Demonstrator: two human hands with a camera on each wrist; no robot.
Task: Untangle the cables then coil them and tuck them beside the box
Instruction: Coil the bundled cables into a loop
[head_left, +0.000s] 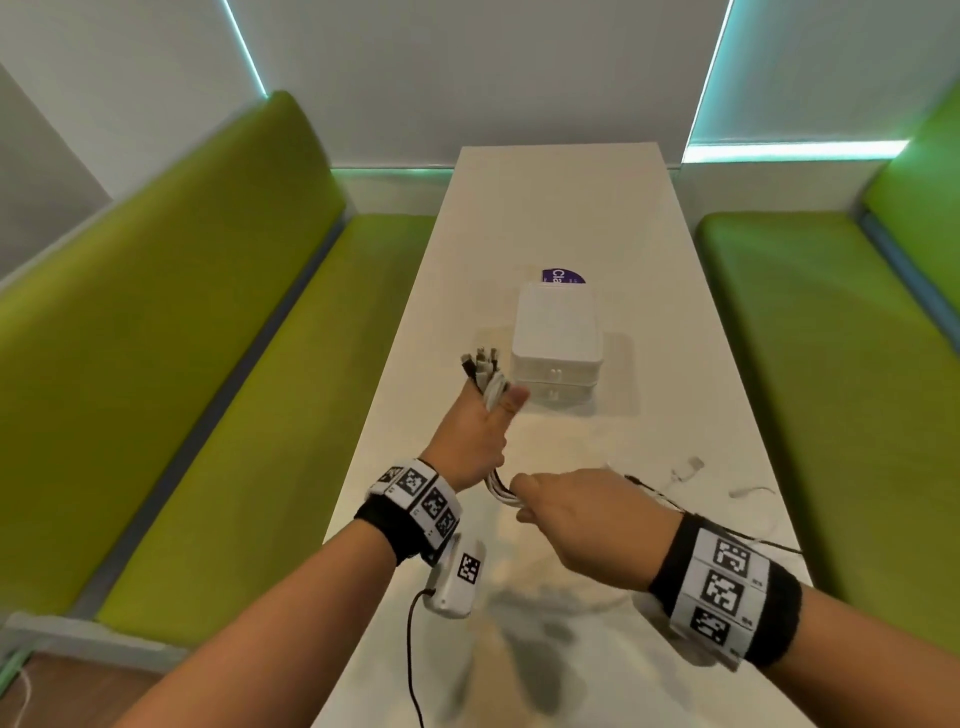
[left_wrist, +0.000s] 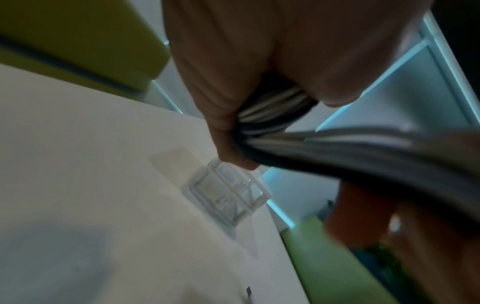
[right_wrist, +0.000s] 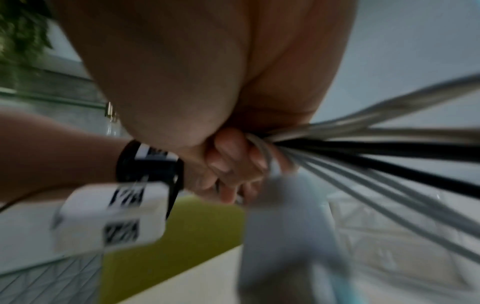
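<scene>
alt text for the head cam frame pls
The left hand grips a bundle of white and black cables above a white table, near a white box. The right hand holds the bundle's trailing strands; green benches flank the table.

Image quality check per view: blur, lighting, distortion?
Head: sharp, wide-angle bend at the edges, soft shadow on the table nearest the camera. Left wrist: dim, motion blur on the cables gripped by the left hand; box soft. Right wrist: heaviest blur; right hand dark against the bright wall.
</scene>
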